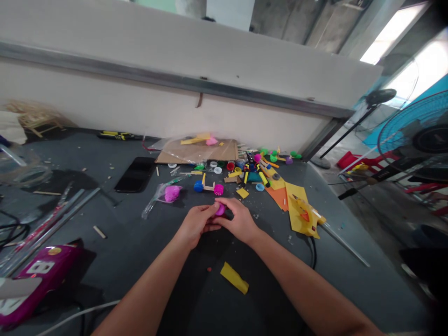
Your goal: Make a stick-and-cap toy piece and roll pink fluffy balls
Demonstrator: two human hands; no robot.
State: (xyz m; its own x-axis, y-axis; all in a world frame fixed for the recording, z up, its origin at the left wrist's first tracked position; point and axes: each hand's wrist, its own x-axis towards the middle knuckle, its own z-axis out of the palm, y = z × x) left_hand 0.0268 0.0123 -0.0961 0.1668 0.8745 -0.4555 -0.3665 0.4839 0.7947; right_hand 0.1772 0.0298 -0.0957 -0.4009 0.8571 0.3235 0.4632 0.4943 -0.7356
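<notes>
Head view puts one grey table [140, 261] beneath you, with one fan [430, 135] beyond its edge at 2 o'clock from your hands. At 8 o'clock lies one magenta device [42, 284]; its round sticker is too blurred to read. Your two hands meet at the centre: your left hand [198, 223] and your right hand [240, 219] both have their fingers closed on one purple piece [220, 210], pinched between them above the table. One yellow glue gun [310, 219] lies at 3 o'clock, its white label too small to make out. One black phone [135, 175] lies at 10 o'clock, its screen dark. One pair of pliers [252, 165], with two yellow-and-black handles, sits between 1 and 2 o'clock. Just ahead, at 12 o'clock, you have one small axle assembly [209, 188] with two wheels, one blue and one pink. One bagged purple lump [172, 193] lies at 10 o'clock, nearer you than the phone. One yellow strip [234, 278] and one tiny red crumb [209, 269] lie towards 6 o'clock.
</notes>
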